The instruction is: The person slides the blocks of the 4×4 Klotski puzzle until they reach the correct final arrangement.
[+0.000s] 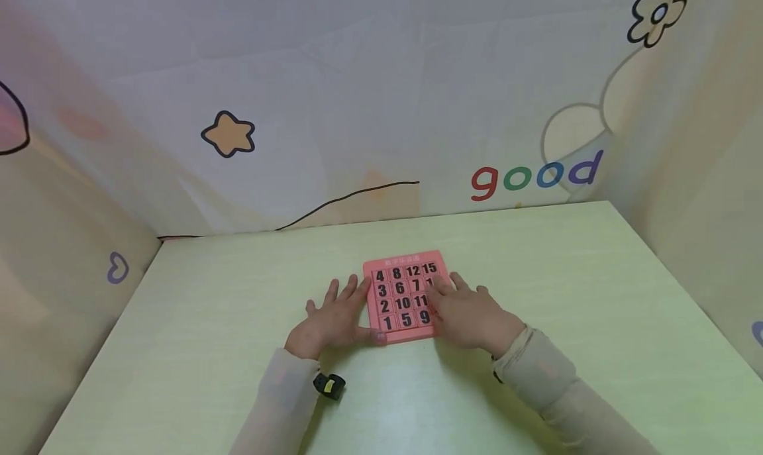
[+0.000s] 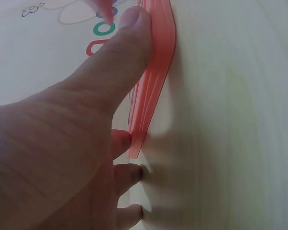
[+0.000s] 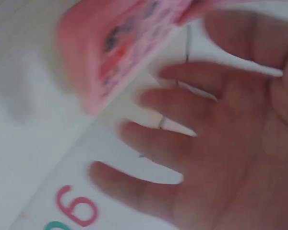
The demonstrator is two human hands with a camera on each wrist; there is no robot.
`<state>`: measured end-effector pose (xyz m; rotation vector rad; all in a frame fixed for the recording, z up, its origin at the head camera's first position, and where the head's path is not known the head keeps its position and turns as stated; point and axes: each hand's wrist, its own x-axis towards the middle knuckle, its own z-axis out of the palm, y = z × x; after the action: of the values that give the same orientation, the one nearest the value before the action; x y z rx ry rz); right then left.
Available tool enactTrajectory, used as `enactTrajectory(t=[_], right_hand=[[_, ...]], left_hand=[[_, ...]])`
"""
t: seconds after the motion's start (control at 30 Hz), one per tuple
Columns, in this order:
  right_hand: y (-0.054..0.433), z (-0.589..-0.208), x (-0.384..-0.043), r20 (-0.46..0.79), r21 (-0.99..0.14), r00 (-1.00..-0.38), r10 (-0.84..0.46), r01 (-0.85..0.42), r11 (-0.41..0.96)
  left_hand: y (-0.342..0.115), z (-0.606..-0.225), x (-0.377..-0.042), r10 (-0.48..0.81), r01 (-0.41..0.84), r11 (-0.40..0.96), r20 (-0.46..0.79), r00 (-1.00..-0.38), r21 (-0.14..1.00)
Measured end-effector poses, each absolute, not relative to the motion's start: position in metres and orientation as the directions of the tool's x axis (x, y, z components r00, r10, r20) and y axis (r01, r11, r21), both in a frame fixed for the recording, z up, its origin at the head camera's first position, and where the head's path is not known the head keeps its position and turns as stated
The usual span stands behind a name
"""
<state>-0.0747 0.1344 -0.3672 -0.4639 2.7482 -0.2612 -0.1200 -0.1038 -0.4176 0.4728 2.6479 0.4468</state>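
A pink number slide puzzle [image 1: 402,303] lies flat on the table, its black-numbered tiles facing up. My left hand [image 1: 334,322] is at its left side with the fingers spread and straight. In the left wrist view the thumb [image 2: 129,43] lies along the near edge of the pink frame [image 2: 158,52], and the index fingertip touches the side further along. Over the puzzle's right part is my right hand [image 1: 471,312], hiding several tiles. The right wrist view shows this hand's fingers [image 3: 158,143] extended and apart, holding nothing, with the puzzle's corner [image 3: 86,62] beyond them.
The pale green table [image 1: 179,362] is enclosed by printed cloth [image 1: 357,110] at the back and sides. A black band with a small buckle [image 1: 330,385] sits at the left wrist. Both sleeves reach in from the near edge.
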Motion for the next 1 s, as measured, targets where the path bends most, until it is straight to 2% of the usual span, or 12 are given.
enactTrajectory(t=[0.1,0.3,0.67,1.0], right_hand=[[0.138,-0.379,-0.085,-0.260,-0.265,-0.909,-0.326,-0.257,0.929],[0.141,-0.394,-0.096,-0.338,-0.312,-0.892,-0.299,-0.193,0.930],[0.139,-0.389,-0.088,-0.390,-0.310,-0.876,-0.283,-0.164,0.936],[0.137,-0.374,-0.079,-0.395,-0.259,-0.867,-0.303,-0.211,0.942]], left_hand=[[-0.104,-0.417,-0.119,0.393,0.259,0.889,-0.337,-0.856,0.378],[-0.105,-0.416,-0.119,0.387,0.259,0.893,-0.338,-0.858,0.367],[-0.105,-0.418,-0.119,0.397,0.269,0.889,-0.330,-0.857,0.371],[-0.104,-0.414,-0.118,0.391,0.259,0.890,-0.335,-0.857,0.376]])
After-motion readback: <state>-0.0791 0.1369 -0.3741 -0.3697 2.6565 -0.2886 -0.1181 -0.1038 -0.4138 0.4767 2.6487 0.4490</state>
